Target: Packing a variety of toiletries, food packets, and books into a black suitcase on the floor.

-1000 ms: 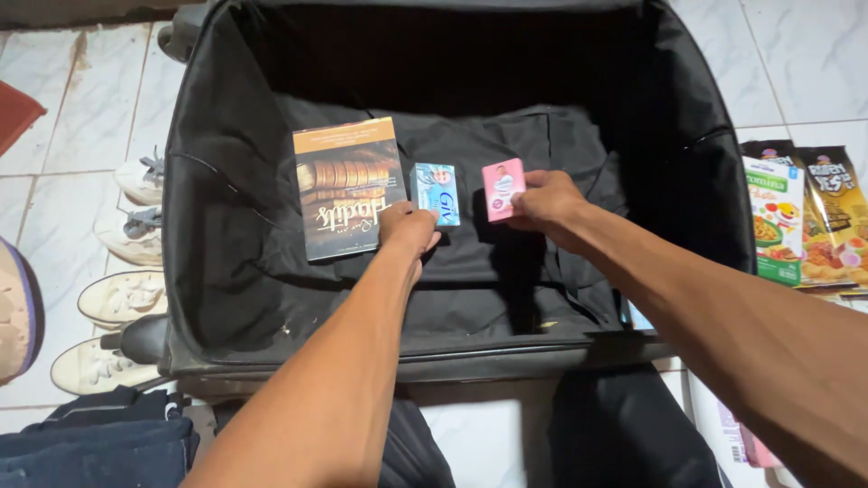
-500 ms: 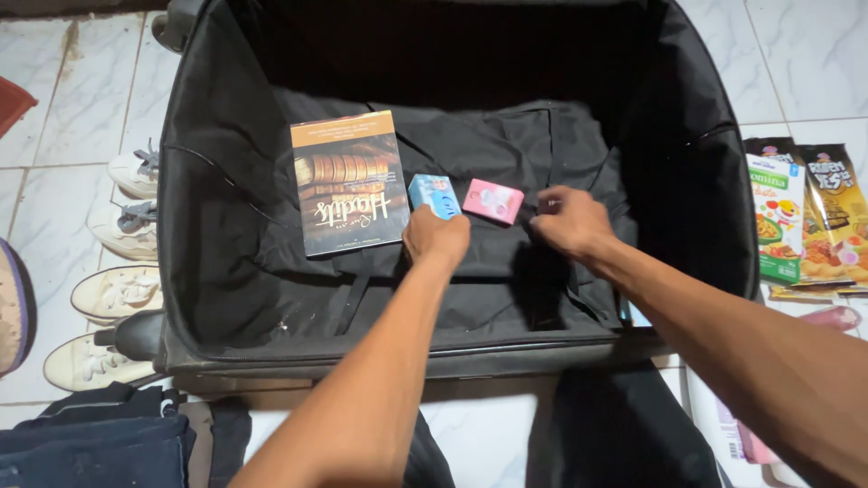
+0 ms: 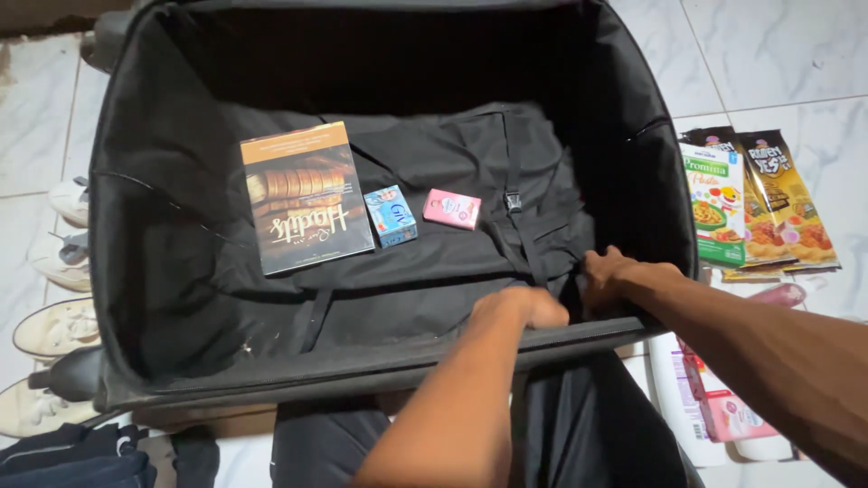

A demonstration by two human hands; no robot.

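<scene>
In the suitcase [image 3: 154,235]: book [image 3: 306,210], two boxes [image 3: 391,215].

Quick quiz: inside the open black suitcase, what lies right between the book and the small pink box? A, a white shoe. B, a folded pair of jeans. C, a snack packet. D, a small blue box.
D: the small blue box lies on the suitcase lining with the book on one side and the pink box on the other.

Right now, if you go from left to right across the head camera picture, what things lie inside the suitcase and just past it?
Brown book → small blue box → small pink box → black strap buckle → snack packets on the floor.
</scene>
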